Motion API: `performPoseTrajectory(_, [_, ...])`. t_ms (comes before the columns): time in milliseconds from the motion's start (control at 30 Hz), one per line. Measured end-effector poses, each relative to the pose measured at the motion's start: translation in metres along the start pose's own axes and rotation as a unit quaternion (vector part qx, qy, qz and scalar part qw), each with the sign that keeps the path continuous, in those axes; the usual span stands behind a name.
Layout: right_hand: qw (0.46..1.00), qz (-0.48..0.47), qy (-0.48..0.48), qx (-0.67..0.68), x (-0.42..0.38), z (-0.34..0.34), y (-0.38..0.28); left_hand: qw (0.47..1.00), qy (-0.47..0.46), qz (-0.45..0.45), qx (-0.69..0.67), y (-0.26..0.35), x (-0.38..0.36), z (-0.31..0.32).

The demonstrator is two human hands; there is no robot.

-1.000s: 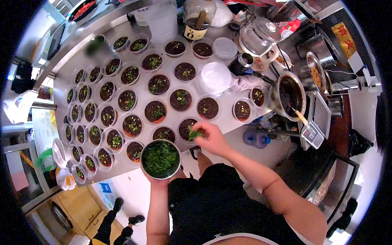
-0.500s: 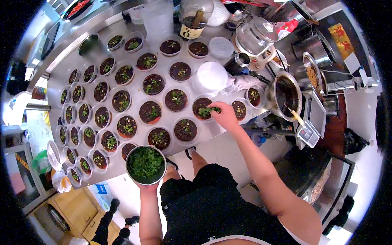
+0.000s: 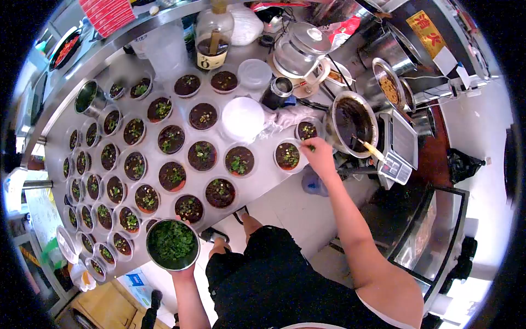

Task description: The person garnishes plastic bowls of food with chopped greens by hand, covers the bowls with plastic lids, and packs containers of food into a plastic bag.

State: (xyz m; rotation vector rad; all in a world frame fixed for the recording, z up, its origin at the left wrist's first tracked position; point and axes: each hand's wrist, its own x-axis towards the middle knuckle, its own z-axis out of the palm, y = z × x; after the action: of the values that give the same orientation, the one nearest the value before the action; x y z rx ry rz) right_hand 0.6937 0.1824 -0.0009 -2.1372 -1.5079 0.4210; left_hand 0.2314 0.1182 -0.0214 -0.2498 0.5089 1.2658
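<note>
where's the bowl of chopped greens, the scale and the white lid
bowl of chopped greens (image 3: 172,244), head view, on the greens inside
scale (image 3: 401,143), head view, on its flat platform
white lid (image 3: 243,116), head view, on its top

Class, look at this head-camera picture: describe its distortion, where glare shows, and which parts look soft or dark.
Head view: strong fisheye, so the steel table edge bows and black corners ring the frame. Glare whitens the round plastic lid and the floor at lower right. The small cups near the left rim look squeezed and soft. The right hand and the bowl of greens in the left hand stay fairly sharp.
</note>
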Motion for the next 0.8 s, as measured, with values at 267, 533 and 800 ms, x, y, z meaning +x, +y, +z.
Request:
performPoseTrajectory(267, [0.988,-0.015,-0.019,-0.155,0.061,0.018,0.057,0.995,0.064,-0.043,-0.067,-0.018,0.011,0.029])
performPoseTrajectory(533, [0.978,0.008,-0.018,0.208,0.042,-0.001,-0.082,0.997,-0.074,-0.032,0.017,-0.036,0.025,0.037])
performPoseTrajectory(800, [0.796,-0.493,-0.346,-0.052,-0.007,0.073,-0.262,0.995,-0.051,-0.081,0.019,-0.053,0.061,0.074])
